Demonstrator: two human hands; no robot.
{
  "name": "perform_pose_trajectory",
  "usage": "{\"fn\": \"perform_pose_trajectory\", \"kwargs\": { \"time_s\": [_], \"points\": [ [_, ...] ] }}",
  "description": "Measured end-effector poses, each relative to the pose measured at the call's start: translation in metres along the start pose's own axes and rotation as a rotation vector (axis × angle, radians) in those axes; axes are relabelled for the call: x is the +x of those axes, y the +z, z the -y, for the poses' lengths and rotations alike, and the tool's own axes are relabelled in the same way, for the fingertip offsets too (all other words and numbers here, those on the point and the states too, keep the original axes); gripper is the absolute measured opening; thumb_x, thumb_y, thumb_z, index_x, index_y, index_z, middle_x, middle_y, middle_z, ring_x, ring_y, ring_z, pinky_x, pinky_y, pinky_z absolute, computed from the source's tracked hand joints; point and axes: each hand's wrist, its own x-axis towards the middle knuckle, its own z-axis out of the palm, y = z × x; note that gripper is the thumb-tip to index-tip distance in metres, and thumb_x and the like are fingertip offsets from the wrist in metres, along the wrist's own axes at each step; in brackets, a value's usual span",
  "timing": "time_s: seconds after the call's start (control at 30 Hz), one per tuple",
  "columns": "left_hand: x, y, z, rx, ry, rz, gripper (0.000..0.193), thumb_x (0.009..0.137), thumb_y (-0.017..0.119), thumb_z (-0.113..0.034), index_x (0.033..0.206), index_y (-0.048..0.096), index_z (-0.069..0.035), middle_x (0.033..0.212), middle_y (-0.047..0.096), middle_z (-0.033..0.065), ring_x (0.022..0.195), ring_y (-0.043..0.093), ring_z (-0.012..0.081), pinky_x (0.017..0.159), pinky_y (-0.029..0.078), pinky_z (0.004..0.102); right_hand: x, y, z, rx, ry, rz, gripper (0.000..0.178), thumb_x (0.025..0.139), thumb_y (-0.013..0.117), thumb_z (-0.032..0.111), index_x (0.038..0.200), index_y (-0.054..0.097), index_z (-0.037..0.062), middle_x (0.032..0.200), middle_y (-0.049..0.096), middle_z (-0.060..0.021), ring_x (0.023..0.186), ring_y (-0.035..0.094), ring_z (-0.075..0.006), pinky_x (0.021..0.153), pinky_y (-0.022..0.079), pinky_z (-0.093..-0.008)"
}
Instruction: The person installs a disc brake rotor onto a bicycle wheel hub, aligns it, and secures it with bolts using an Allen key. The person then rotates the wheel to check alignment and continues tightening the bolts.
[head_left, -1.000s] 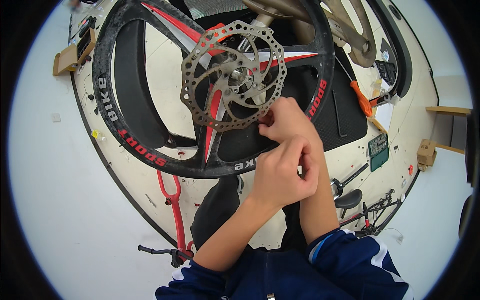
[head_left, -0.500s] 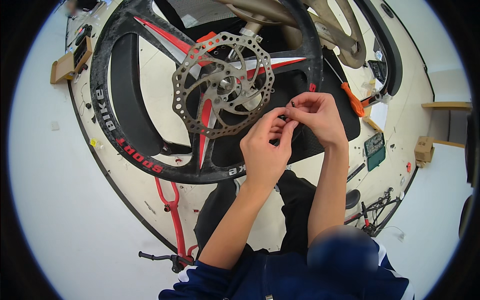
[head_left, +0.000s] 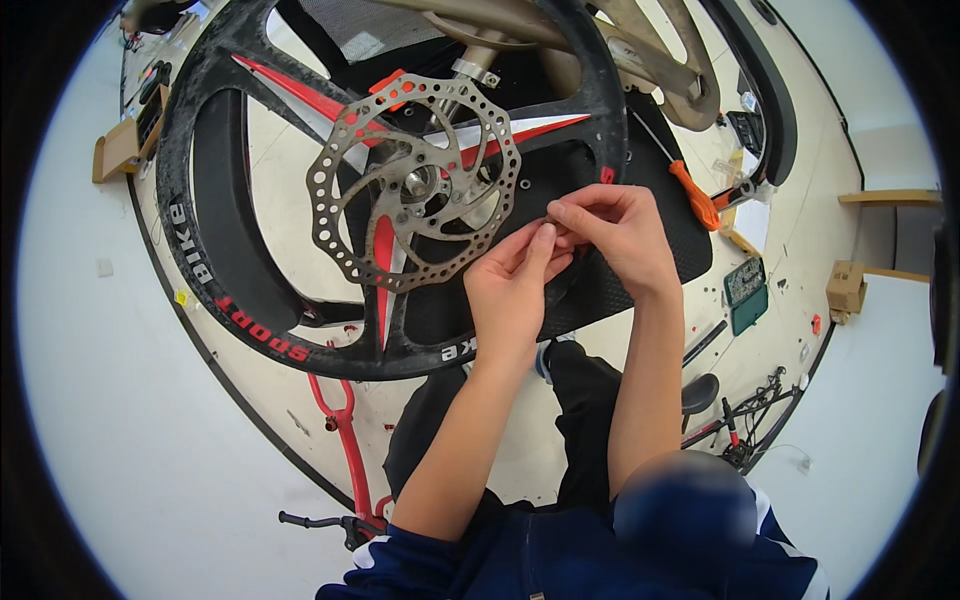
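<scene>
A black spoked bicycle wheel (head_left: pixel 215 290) with red and white accents lies on a black mat. A perforated steel brake disc (head_left: pixel 345 255) sits on its hub (head_left: pixel 420 185). My left hand (head_left: pixel 510 295) and my right hand (head_left: pixel 615 235) meet fingertip to fingertip just right of the disc, over the wheel's rim. Together they pinch a small thin part (head_left: pixel 549 221); it is too small to tell what it is. Both forearms come up from the lower edge.
An orange-handled screwdriver (head_left: pixel 695 195) lies on the mat (head_left: pixel 640 270) to the right. A tan bicycle frame (head_left: pixel 660 60) arches over the top. A green box (head_left: pixel 745 295), wooden blocks (head_left: pixel 846 286), a red bicycle frame (head_left: pixel 345 440) and a saddle (head_left: pixel 700 393) lie around.
Both hands have risen from below the disc to its right side. They now sit side by side with the fingertips joined on the small part.
</scene>
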Motion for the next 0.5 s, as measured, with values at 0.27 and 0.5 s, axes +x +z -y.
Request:
{"fn": "perform_pose_trajectory", "kwargs": {
  "time_s": [0.27, 0.5],
  "points": [
    [0.006, -0.007, 0.008, -0.110, -0.101, 0.008, 0.027, 0.099, 0.066, -0.019, 0.113, 0.068, 0.004, 0.102, 0.070, 0.0092, 0.088, 0.067, 0.0147, 0.081, 0.055, 0.0282, 0.002, 0.007, -0.002, 0.077, -0.011, 0.020, 0.021, 0.095, 0.070, 0.017, 0.098, 0.073, -0.0035, 0.075, 0.067, -0.0032, 0.061, 0.057, -0.0069, 0.056, 0.045, -0.0206],
    [0.004, -0.003, 0.015, 0.347, 0.133, 0.136, 0.018, 0.097, 0.068, -0.013, 0.105, 0.071, 0.003, 0.091, 0.073, 0.0051, 0.080, 0.066, 0.0094, 0.074, 0.053, 0.0244, 0.000, 0.004, 0.015, 0.462, 0.101, -0.109, 0.024, 0.095, 0.068, 0.023, 0.090, 0.065, -0.0011, 0.060, 0.037, 0.0081, 0.049, 0.026, -0.0016, 0.044, 0.016, -0.0227]
  ]
}}
